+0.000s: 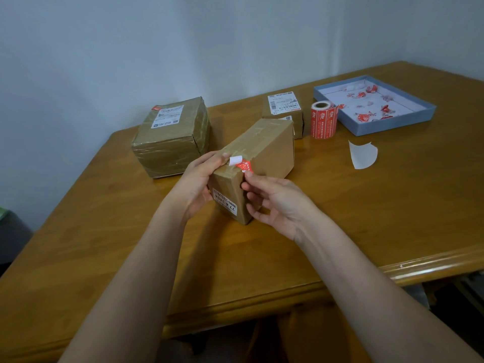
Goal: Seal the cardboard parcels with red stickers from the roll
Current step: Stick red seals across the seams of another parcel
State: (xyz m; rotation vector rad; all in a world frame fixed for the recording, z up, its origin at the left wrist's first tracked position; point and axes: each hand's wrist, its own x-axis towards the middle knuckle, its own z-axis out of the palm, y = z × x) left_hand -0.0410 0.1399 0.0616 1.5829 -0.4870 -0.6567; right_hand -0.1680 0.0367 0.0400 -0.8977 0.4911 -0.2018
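Note:
A long cardboard parcel (264,150) lies on the wooden table (366,210) in front of me, its near end towards me. A red sticker (244,165) with a white curled end sits at the parcel's near top edge. My left hand (199,179) grips the parcel's left near corner, and its thumb holds the sticker's white end. My right hand (272,200) is against the parcel's right side, with its thumb tip touching the sticker's lower edge. The roll of red stickers (323,120) stands upright behind the parcel to the right.
A large taped parcel (170,137) stands at the back left and a smaller labelled one (284,106) behind the middle parcel. A blue shallow tray (424,115) holds crumpled sticker scraps at the back right. A white backing paper (362,155) lies loose on the table.

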